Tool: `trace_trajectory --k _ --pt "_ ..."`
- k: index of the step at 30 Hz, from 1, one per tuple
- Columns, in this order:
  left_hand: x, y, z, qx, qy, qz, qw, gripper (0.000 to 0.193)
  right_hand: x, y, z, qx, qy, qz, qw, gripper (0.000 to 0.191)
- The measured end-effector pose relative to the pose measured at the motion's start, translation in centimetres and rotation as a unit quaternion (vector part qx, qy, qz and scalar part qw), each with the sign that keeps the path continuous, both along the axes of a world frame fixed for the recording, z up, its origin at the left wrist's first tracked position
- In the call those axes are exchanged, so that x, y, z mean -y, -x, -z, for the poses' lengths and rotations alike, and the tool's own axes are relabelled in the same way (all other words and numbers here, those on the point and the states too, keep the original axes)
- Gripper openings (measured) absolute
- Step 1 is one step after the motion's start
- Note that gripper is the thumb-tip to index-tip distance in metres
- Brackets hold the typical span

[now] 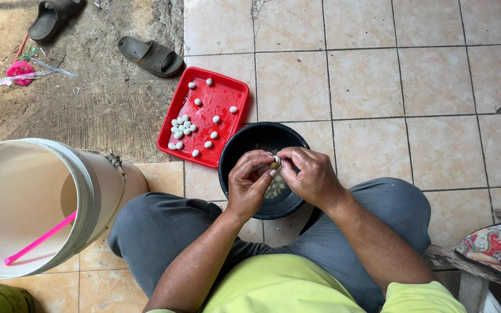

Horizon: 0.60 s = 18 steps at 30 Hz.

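2 hands' fingers (265,165) pinch seed (275,164) over bowl (236,148).

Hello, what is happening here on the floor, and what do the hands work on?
A seated person holds a small brown-and-white seed between the fingertips of the left hand and the right hand, over a round black plastic bowl. The bowl holds more small pieces. Beside it, a red square plastic tray carries scattered white peeled seeds. A large white plastic bucket with a pink stick inside lies tipped at the person's left knee.
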<state>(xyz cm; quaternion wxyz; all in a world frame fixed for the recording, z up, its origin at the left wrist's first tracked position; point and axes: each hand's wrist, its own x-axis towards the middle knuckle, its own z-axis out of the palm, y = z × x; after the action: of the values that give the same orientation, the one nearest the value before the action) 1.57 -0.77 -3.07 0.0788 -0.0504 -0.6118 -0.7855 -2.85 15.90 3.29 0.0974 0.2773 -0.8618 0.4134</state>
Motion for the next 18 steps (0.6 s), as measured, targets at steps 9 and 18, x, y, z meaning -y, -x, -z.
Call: trace_trajectory --k 9,18 --pt "-0.1 0.2 1.0 0.054 -0.11 0.041 0.992 0.027 -0.2 0.0 -0.1 0.132 0.04 0.013 0.99 0.012" --pt "0.8 0.5 2.2 0.164 -0.227 0.104 0.954 0.035 -0.7 0.3 -0.3 0.242 0.075 0.012 0.967 0.01"
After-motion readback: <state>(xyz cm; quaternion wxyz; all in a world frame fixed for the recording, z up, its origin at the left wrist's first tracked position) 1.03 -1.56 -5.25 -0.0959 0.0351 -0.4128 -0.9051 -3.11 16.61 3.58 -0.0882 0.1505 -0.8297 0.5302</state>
